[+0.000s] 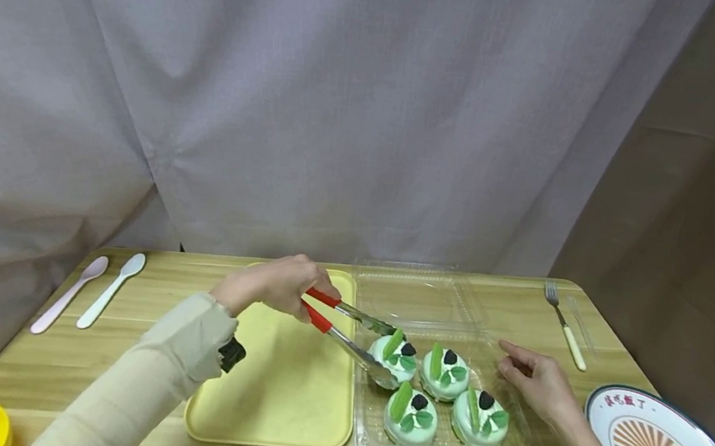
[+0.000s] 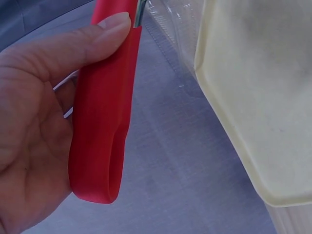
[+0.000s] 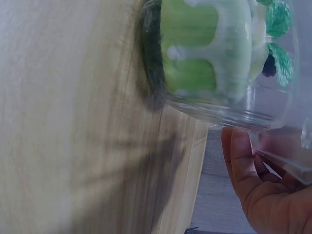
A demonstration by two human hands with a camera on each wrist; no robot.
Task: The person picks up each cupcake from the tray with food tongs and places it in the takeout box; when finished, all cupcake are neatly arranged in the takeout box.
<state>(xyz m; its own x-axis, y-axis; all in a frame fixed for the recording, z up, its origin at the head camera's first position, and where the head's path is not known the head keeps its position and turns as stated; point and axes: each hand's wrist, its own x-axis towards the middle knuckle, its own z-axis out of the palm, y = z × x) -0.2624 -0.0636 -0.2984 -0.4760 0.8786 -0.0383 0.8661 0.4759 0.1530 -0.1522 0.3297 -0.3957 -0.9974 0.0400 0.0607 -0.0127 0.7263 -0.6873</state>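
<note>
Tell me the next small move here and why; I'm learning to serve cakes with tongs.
Probably squeeze the tongs shut on the back-left cake, then lift. The left hand holds the red handles, and the metal tips already flank that cake in the clear plastic container. The right hand rests on the container's edge, steadying it, and the yellow tray lies alongside.

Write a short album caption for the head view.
Left hand closes red-handled tongs around a green cake; right hand steadies the clear box.
</note>
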